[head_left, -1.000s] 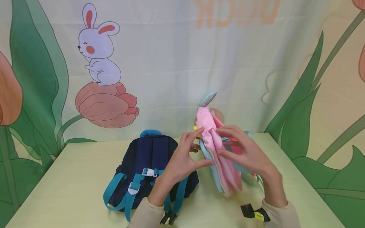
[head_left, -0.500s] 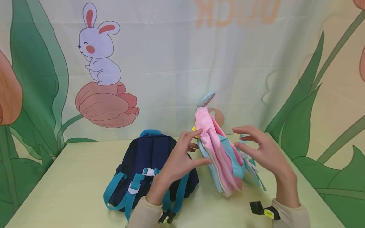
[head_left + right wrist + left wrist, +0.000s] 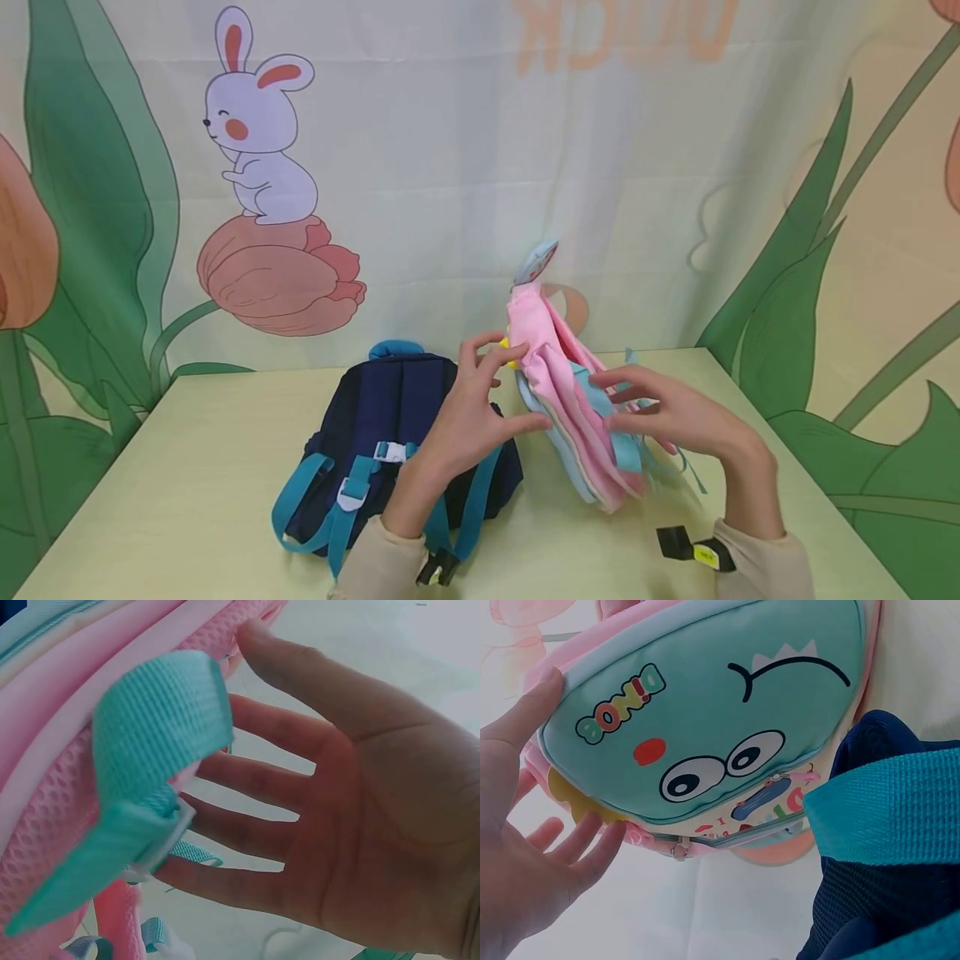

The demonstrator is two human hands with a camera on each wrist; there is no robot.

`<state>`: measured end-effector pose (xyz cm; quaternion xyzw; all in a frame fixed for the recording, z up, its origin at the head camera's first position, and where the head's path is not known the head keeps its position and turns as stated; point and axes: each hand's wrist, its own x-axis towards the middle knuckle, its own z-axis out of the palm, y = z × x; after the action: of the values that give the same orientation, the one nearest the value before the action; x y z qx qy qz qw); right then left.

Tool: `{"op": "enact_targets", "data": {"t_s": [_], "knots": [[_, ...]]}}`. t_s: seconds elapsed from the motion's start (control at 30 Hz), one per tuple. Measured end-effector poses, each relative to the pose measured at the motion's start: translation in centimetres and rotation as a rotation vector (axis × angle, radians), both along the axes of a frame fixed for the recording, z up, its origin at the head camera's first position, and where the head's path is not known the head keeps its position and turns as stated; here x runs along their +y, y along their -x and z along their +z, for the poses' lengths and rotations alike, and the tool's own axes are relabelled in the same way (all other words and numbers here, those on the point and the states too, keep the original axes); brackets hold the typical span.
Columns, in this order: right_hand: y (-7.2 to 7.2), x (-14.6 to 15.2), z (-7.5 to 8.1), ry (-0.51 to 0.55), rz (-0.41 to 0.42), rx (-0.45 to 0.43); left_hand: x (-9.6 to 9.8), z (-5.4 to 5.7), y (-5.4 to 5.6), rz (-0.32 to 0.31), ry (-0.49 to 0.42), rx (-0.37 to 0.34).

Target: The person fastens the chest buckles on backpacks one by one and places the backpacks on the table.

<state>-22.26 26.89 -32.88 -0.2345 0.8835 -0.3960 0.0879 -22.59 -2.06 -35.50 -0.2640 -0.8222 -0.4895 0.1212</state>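
Observation:
A small pink child's backpack (image 3: 551, 367) stands edge-on on the table, leaning a little to the left. Its front, a mint dinosaur face panel (image 3: 705, 712), turns toward my left hand (image 3: 468, 408). In the left wrist view the thumb tip touches the panel's edge, and the fingers lie near a yellow spike on the pack's rim. On the strap side, my right hand (image 3: 660, 408) has its fingers extended behind a turquoise strap (image 3: 161, 727). The right wrist view shows the fingers spread loosely beside the strap's buckle, partly hidden by it.
To the left lies a navy backpack (image 3: 401, 392) with teal straps and a white buckle, straps facing up, close to my left forearm. Behind the pale table (image 3: 217, 467) hangs a printed curtain (image 3: 450, 167) with a rabbit and flowers.
My right hand drew back to the right, baring the turquoise strap, then came back in beside it. The pink backpack's top has shifted slightly left. My left hand stays near its front.

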Motion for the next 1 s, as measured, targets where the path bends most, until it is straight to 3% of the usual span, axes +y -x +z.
{"op": "enact_targets", "data": {"t_s": [0.23, 0.53, 0.77, 1.0], "knots": [[0.1, -0.7, -0.1, -0.007, 0.043, -0.072, -0.2, -0.3, 0.4, -0.003, 0.099, 0.096], [0.4, -1.2, -0.8, -0.109, 0.034, -0.110, 0.4, -1.7, 0.5, 0.081, 0.272, 0.188], [0.7, -2.2, -1.6, -0.209, 0.053, -0.108, 0.4, -2.9, 0.4, 0.127, 0.333, 0.107], [0.6, -2.5, -2.3, -0.239, 0.120, -0.061, 0.2, -3.7, -0.1, 0.107, 0.339, 0.065]]}}
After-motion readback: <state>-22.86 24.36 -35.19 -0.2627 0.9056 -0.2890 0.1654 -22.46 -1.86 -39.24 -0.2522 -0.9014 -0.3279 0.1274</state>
